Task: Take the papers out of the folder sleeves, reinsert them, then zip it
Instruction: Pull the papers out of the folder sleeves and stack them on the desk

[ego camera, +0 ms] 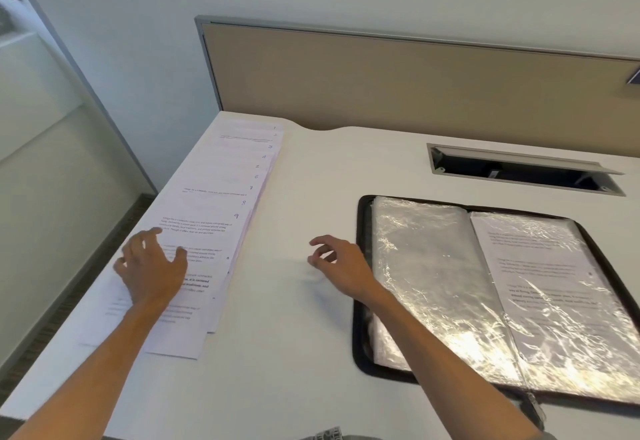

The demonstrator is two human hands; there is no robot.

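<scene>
While the left hand (150, 266) rests spread on the fanned row of numbered white papers (221, 204) at nine o'clock, the right hand (337, 259) hovers loosely curled, holding nothing, beside the open black zip folder (360, 301) with shiny plastic sleeves (433, 277) at three o'clock.

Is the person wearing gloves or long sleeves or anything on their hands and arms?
No. The left hand and the right hand are bare, with no gloves, and no rings or watch that I can see. Both forearms are bare too, with no sleeves showing anywhere in the picture.
</scene>
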